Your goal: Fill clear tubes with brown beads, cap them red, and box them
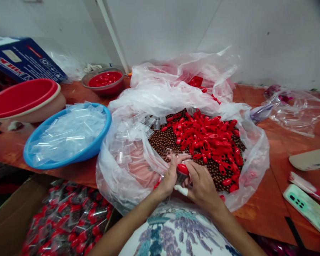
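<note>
Both hands meet at the near edge of a large clear plastic bag (258, 153) spread open on the table. My left hand (170, 177) and my right hand (201, 179) are closed around a small clear container with a red cap (183, 169). A white wrap (181, 190) covers one fingertip of my right hand. Just beyond the hands, brown beads (162, 142) fill the bag, with a heap of red caps (208, 135) on top. Clear empty containers (124, 151) lie in the bag's left part.
To the left are a blue basin (106, 133) of clear containers, a red basin (24, 96) and a bowl of red pieces (104, 90). Below the table's edge, a cardboard box (10, 213) holds capped containers. A phone (306, 209) lies at the right.
</note>
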A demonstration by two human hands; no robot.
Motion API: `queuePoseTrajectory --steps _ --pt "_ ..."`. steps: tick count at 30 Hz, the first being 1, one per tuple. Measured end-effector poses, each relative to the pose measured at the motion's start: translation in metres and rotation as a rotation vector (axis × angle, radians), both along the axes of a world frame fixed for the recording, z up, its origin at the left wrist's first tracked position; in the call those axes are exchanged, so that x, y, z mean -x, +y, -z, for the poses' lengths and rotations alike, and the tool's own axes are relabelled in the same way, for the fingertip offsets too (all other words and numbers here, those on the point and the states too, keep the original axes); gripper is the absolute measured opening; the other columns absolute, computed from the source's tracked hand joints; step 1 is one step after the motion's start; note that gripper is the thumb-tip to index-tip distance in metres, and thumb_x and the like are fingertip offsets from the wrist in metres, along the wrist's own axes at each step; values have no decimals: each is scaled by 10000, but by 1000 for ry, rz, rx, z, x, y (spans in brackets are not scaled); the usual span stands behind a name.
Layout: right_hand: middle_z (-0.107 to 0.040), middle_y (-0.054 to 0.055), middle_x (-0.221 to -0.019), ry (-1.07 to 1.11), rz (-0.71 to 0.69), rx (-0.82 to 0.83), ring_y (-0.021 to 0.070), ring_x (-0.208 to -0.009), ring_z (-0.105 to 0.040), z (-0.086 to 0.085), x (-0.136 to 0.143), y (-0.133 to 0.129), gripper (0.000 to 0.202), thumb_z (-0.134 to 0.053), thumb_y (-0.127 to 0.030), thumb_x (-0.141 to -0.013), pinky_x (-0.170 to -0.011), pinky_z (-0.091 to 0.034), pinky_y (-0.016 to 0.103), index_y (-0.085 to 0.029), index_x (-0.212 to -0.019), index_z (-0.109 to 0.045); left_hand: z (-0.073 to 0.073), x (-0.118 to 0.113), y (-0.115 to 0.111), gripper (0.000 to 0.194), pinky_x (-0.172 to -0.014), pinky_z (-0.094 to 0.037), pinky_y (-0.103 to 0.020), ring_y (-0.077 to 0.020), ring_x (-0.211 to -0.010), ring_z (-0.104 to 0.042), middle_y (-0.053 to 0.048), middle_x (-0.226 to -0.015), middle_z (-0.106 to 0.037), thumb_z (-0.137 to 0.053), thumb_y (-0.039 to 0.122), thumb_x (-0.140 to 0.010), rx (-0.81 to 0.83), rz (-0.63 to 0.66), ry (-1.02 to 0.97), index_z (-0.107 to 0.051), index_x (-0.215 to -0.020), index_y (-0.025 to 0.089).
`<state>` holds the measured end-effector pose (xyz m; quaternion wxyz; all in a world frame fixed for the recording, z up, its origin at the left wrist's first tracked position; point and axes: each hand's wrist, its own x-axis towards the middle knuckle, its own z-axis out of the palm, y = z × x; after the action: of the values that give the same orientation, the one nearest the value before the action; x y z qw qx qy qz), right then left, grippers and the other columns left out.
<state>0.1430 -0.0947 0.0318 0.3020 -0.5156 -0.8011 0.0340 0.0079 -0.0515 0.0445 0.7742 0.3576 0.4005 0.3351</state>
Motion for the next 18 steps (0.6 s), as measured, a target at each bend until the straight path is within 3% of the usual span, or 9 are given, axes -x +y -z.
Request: queuePoseTrajectory --steps 3,5,8,11,14,18 --pt "-494 175 -1242 57 -33 35 310 -1163 -451 0 1 -4 687 -578 -422 -787 -952 -379 495 -148 -1353 -300 -3 4 1 773 -485 -388 -237 -116 -415 -482 3 -512 -572 -173 711 -794 -20 55 -2 -513 -1251 189" --pt "-503 155 -1241 143 -41 81 293 -1171 -450 -2 2 -6 611 -554 -390 -818 -976 -370 485 -164 -1338 -325 -5 5 1 764 -569 -436 -265 -140 -497 -544 -17 -575 -616 -172 704 -797 -66 80 10 -514 -1256 197" --pt "-530 103 -1221 339 2 172 240 -1150 -480 -6 5 -6 399 -465 -287 -882 -970 -397 427 -221 -1271 -408 -8 7 2 721 -867 -426 -326 -196 -861 -614 -68 -908 -685 -183 667 -822 -218 63 51 -542 -1234 197" --pt "-556 72 -1188 502 29 264 217 -1116 -510 -9 8 -6 297 -445 -268 -891 -943 -427 387 -255 -1184 -491 -10 7 2 678 -1021 -316 -333 -212 -1120 -516 -68 -1141 -626 -214 641 -836 -330 37 114 -582 -1189 194" --pt "-586 69 -1148 581 61 297 218 -1073 -540 -6 9 -8 268 -454 -288 -884 -911 -452 374 -246 -1139 -526 -8 7 0 629 -1002 -345 -341 -224 -1116 -521 -69 -1125 -637 -267 624 -840 -357 41 171 -627 -1129 197" --pt "-624 63 -1085 553 47 344 200 -984 -592 -2 6 -8 257 -453 -274 -882 -814 -504 321 -234 -1120 -541 -1 7 -1 532 -891 -432 -341 -221 -948 -598 -69 -966 -684 -340 563 -856 -343 71 216 -660 -1074 199"
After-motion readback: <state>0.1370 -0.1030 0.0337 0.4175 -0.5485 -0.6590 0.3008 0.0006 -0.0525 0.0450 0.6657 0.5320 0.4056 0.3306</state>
